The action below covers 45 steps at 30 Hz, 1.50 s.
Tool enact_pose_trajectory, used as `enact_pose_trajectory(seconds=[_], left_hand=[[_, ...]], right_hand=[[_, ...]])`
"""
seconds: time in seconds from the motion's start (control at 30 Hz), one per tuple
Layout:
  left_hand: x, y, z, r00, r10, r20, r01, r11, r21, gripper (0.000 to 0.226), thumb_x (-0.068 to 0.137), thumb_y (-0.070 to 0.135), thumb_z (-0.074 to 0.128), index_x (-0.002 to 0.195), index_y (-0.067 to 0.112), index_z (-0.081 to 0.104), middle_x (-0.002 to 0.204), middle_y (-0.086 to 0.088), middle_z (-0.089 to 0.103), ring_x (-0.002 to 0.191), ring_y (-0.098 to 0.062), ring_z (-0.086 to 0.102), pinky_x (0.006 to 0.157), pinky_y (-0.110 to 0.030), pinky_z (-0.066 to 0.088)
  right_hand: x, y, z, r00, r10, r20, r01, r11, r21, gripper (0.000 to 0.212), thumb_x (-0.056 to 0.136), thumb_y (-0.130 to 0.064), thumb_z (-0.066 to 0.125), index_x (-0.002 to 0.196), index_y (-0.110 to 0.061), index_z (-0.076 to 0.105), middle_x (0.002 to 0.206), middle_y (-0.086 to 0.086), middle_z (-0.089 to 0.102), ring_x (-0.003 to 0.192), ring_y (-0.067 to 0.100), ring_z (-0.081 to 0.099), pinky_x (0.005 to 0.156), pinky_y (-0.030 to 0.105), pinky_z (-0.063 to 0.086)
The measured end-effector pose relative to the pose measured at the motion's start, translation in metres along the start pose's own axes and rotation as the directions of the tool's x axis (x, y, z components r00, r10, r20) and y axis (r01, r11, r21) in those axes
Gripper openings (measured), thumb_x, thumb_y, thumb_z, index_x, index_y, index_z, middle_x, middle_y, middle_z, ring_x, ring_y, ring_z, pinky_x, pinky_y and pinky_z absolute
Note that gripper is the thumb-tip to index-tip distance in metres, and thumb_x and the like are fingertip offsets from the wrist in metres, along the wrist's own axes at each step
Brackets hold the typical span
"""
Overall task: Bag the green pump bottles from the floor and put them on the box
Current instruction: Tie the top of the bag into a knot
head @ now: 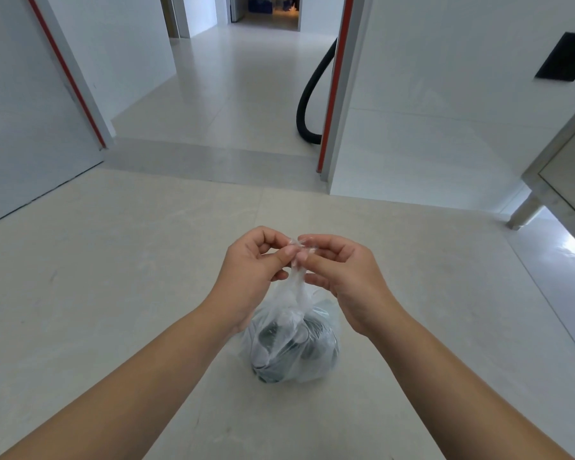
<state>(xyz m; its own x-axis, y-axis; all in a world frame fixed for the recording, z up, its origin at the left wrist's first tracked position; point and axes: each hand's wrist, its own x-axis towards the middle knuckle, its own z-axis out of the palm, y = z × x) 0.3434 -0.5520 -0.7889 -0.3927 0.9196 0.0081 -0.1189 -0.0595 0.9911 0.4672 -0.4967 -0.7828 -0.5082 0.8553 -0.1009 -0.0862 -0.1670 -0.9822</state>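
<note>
Both hands are up at the neck of the bag (292,346), and they meet right in the middle of the view. Left hand (251,270) pinches the twisted plastic between thumb and fingertips; right hand (342,277) pinches the same gathered top just beside it, thumbs almost touching. Each hand is closed narrow on that thin strip of plastic, nothing else in either grip.

Below the hands the neck runs down to a bunched knot, and the clear bag bulges out under it, sitting between the two forearms. Dark rounded shapes show through the plastic, the bottles (279,343) packed together inside, though their colour and pumps are too blurred by the film to make out. Whether the bag rests on the floor (113,277) or hangs just above it I cannot tell.

Pale glossy tiles spread all around. Far ahead, a low step leads into a corridor. On the right of that opening stands a door frame with a red strip (334,84), and a black hose (309,94) curves down beside it. At the left, a grey door (20,104) with its own red edge. Far right, a metal leg (525,210) of some furniture touches the tiles.
</note>
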Motion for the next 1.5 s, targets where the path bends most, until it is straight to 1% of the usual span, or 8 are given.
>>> enact_pose_trajectory(seconds=[0.17,0.37,0.53,0.73,1.13,1.23,1.33,1.5], left_hand=[[-0.003,-0.001,0.005,0.999,-0.016,0.051,0.016,1.0,0.003,0.016,0.092,0.007,0.048,0.081,0.012,0.059,0.084,0.004,0.07,0.071,-0.005,0.064,0.065,-0.019,0.049],[-0.006,0.0,0.007,0.997,-0.037,0.071,0.039,0.999,-0.023,0.031,0.098,0.023,0.034,0.084,0.01,0.059,0.087,0.004,0.072,0.08,-0.015,0.066,0.084,-0.034,0.047],[-0.009,0.0,0.011,0.995,-0.017,0.102,0.019,1.0,-0.016,0.037,0.096,0.034,0.028,0.09,0.013,0.057,0.097,0.001,0.069,0.083,-0.019,0.067,0.079,-0.03,0.047],[-0.006,0.003,0.009,0.997,0.0,0.076,0.002,1.0,-0.028,0.032,0.095,0.038,0.026,0.099,0.017,0.05,0.093,0.003,0.071,0.077,-0.02,0.067,0.07,-0.028,0.046],[0.007,-0.001,-0.011,0.995,0.1,0.017,-0.101,0.961,0.259,0.019,0.095,0.013,0.042,0.085,0.019,0.057,0.09,0.006,0.069,0.077,-0.006,0.062,0.064,-0.014,0.042],[0.012,-0.004,-0.022,0.981,0.189,0.038,-0.182,0.842,0.507,0.017,0.093,0.015,0.046,0.089,0.022,0.06,0.093,0.011,0.066,0.086,-0.005,0.06,0.071,-0.018,0.044],[0.022,-0.003,-0.033,0.945,0.304,0.12,-0.282,0.572,0.77,0.021,0.093,0.021,0.042,0.1,0.016,0.061,0.097,0.008,0.063,0.094,-0.01,0.056,0.08,-0.019,0.039],[0.038,0.007,-0.041,0.89,0.357,0.282,-0.386,0.267,0.883,0.036,0.088,0.029,0.033,0.101,0.01,0.061,0.097,-0.003,0.067,0.09,-0.025,0.061,0.078,-0.031,0.039]], right_hand=[[0.001,0.0,-0.001,1.0,-0.01,-0.029,0.008,0.998,-0.062,0.031,0.072,0.002,0.07,0.103,-0.003,0.065,0.085,0.009,0.069,0.084,0.021,0.065,0.085,0.04,0.053],[0.001,0.002,-0.003,0.999,-0.019,-0.045,0.016,0.997,-0.069,0.032,0.071,-0.003,0.073,0.103,-0.003,0.065,0.079,0.002,0.068,0.081,0.017,0.064,0.076,0.03,0.053],[0.002,0.002,-0.003,0.998,-0.023,-0.064,0.02,0.999,-0.037,0.018,0.073,0.001,0.069,0.088,-0.009,0.069,0.079,0.01,0.069,0.079,0.023,0.066,0.082,0.038,0.052],[0.006,0.003,-0.008,0.998,-0.012,-0.063,0.015,0.999,0.051,0.015,0.08,0.006,0.06,0.091,-0.001,0.066,0.065,0.002,0.072,0.065,0.013,0.068,0.065,0.023,0.056],[0.016,0.004,-0.008,0.988,-0.097,-0.122,0.081,0.988,-0.131,0.019,0.081,0.002,0.061,0.073,-0.014,0.066,0.056,-0.004,0.07,0.061,0.008,0.067,0.061,0.019,0.054],[0.025,0.002,-0.003,0.987,-0.116,-0.106,0.09,0.97,-0.224,0.02,0.082,0.001,0.061,0.071,-0.015,0.065,0.051,-0.008,0.068,0.055,0.002,0.064,0.058,0.013,0.049],[0.036,-0.004,0.002,0.986,-0.134,-0.101,0.097,0.945,-0.312,0.02,0.083,-0.002,0.061,0.07,-0.017,0.065,0.049,-0.01,0.066,0.053,0.001,0.062,0.057,0.011,0.047],[0.04,-0.008,0.001,0.984,-0.115,-0.136,0.057,0.928,-0.369,0.021,0.084,-0.007,0.062,0.066,-0.019,0.064,0.047,-0.009,0.064,0.05,0.005,0.055,0.057,0.017,0.046]])
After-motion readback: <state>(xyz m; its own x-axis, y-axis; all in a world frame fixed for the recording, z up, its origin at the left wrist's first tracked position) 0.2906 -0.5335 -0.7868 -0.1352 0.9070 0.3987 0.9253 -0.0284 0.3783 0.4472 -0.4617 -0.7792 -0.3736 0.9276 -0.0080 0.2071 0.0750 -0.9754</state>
